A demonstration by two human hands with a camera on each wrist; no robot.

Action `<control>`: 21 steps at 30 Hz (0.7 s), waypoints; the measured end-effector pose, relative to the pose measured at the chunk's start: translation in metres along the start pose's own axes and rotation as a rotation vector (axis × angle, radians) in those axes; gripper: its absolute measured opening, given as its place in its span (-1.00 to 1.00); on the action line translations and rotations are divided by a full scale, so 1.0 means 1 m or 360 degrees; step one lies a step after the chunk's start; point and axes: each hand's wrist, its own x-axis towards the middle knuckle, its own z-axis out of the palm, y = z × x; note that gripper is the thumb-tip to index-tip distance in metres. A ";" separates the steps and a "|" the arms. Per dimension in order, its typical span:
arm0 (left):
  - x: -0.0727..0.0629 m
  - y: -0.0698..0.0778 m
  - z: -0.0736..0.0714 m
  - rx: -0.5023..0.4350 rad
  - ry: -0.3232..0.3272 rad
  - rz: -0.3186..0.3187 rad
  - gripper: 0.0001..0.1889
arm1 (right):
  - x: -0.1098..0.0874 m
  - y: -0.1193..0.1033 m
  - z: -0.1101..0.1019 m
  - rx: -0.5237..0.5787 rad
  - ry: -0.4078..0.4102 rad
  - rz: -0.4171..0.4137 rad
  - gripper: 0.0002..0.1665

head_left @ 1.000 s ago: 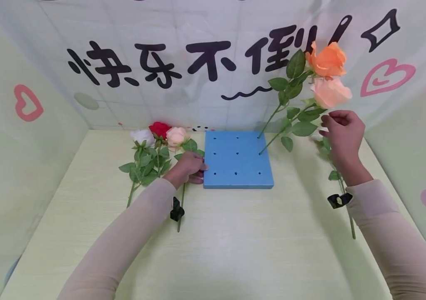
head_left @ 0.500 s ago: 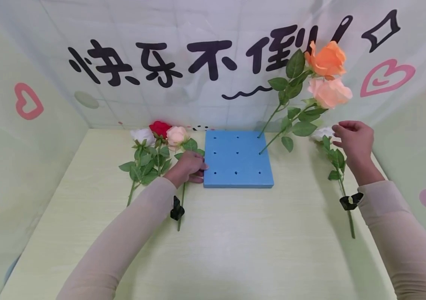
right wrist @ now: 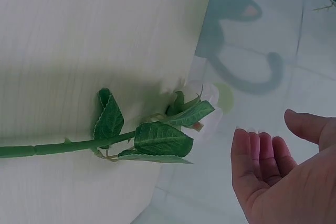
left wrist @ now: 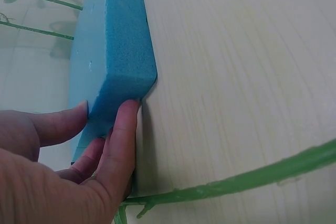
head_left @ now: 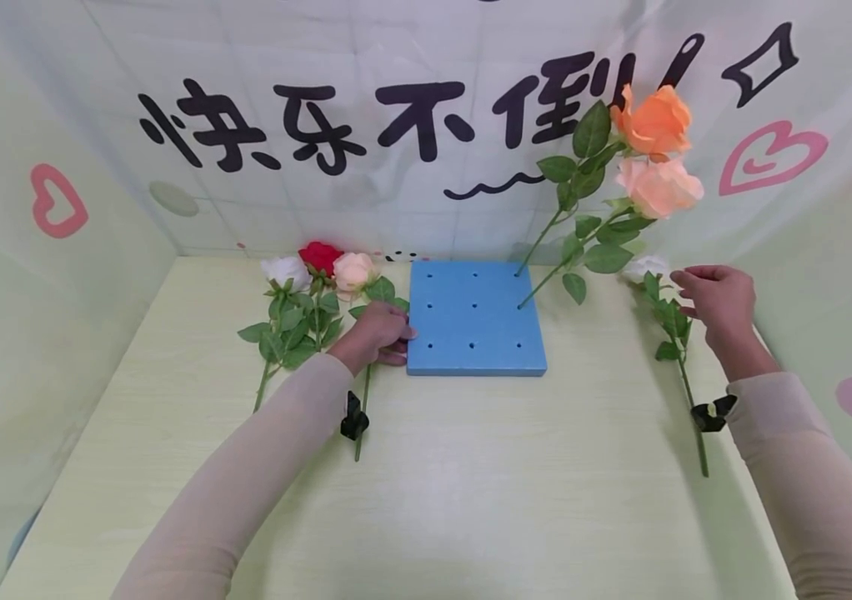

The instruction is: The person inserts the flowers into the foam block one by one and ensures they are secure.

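Observation:
My left hand (head_left: 379, 332) holds the left edge of a blue foam board (head_left: 450, 325) with a grid of small holes. In the left wrist view the thumb (left wrist: 65, 124) lies on its top face and the fingers (left wrist: 122, 140) are against its side. An orange rose (head_left: 654, 121) and a peach rose (head_left: 660, 187) stand tilted to the right in holes along the board's right side. My right hand (head_left: 722, 300), holding nothing, hovers with loosely bent fingers beside a white rose (head_left: 647, 267). That rose lies on the table, its leafy stem (right wrist: 68, 146) seen in the right wrist view.
Left of the board lie a white rose (head_left: 287, 273), a red rose (head_left: 320, 258) and a light pink rose (head_left: 354, 272); the pink one's stem (head_left: 363, 417) runs under my left wrist. A printed cloth backdrop (head_left: 411, 200) rises behind the pale wooden table (head_left: 456, 483).
My right hand has moved away from the peach rose, right and down, to beside the lying white rose, which now shows more. The left hand stays at the board.

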 end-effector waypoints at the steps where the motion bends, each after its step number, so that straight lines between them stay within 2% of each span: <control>1: 0.000 0.000 0.000 0.0000 0.0001 -0.0001 -0.56 | 0.000 0.001 -0.001 -0.0010 -0.0008 0.0006 -0.69; 10: 0.000 0.000 0.001 0.0007 0.0021 -0.0003 -0.64 | -0.001 0.014 -0.005 0.0001 -0.0109 0.0082 -0.90; 16: 0.000 0.000 0.001 0.0012 0.0019 -0.0001 -0.65 | 0.002 0.026 -0.005 -0.0070 -0.0154 0.0080 -0.72; 21: 0.000 0.000 0.001 -0.0001 0.0019 0.0000 -0.63 | 0.004 0.032 -0.005 -0.0191 -0.0165 0.0105 -0.87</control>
